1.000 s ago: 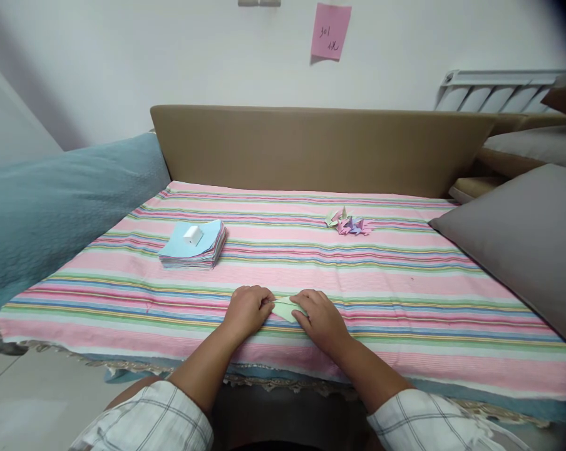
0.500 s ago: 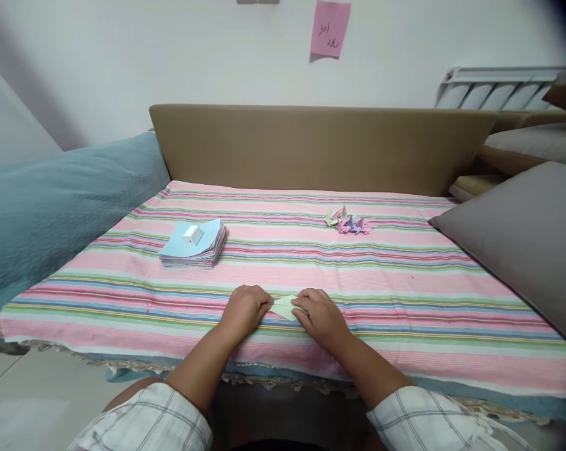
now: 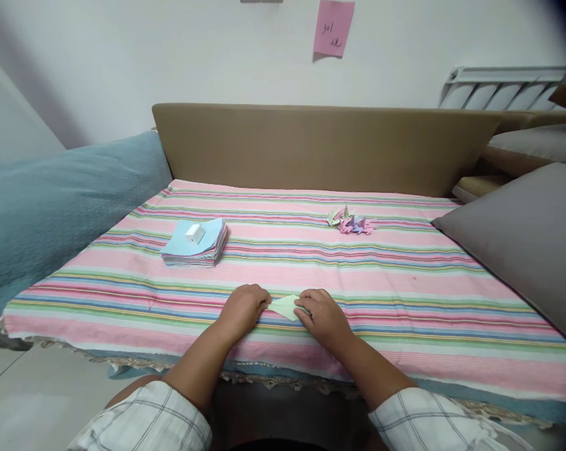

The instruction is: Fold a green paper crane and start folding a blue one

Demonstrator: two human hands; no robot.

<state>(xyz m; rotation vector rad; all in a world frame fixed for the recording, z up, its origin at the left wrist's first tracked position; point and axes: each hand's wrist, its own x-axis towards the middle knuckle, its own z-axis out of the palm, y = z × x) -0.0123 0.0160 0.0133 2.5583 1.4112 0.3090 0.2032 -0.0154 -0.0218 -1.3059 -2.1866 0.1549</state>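
Note:
A folded piece of pale green paper (image 3: 285, 307) lies near the front of the striped cloth, narrow at its left end and wider in the middle. My left hand (image 3: 245, 307) pinches the narrow left tip between thumb and fingers. On the other side, my right hand (image 3: 323, 314) grips the right end, its fingers covering that part of the paper. Both hands rest low against the cloth.
On the left, a stack of coloured paper (image 3: 193, 244) carries a small white block (image 3: 195, 234). Several folded paper cranes (image 3: 351, 222) sit together at the back. A grey cushion (image 3: 522, 238) leans at right; a blue-covered armrest (image 3: 76, 200) borders the left.
My left hand has shifted slightly left, and more of the paper's narrow tip shows beside it. The right hand still holds its end.

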